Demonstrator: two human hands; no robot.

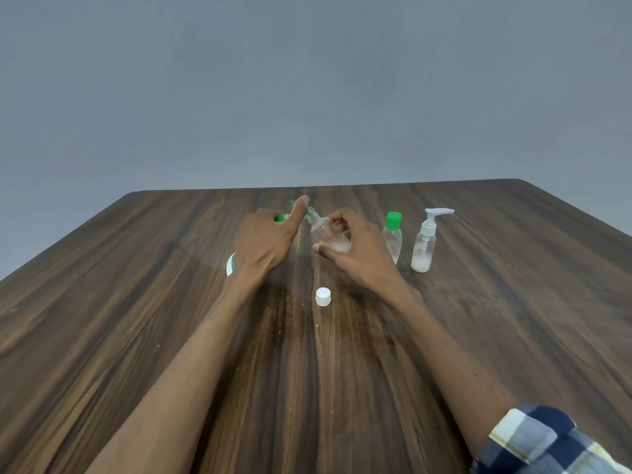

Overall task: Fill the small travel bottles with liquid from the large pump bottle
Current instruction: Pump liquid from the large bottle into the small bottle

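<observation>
My left hand covers the large pump bottle, of which only a white edge and bits of the green pump head show. Its thumb lies on top of the pump. My right hand grips a small clear travel bottle, uncapped and tilted with its open neck up against the green nozzle. A little whitish liquid sits in its lower part. The bottle's white cap lies on the table in front of my hands.
On the wooden table, right of my hands, stand a small clear bottle with a green cap and a small clear pump bottle with white liquid at its bottom. A grey wall rises behind the table.
</observation>
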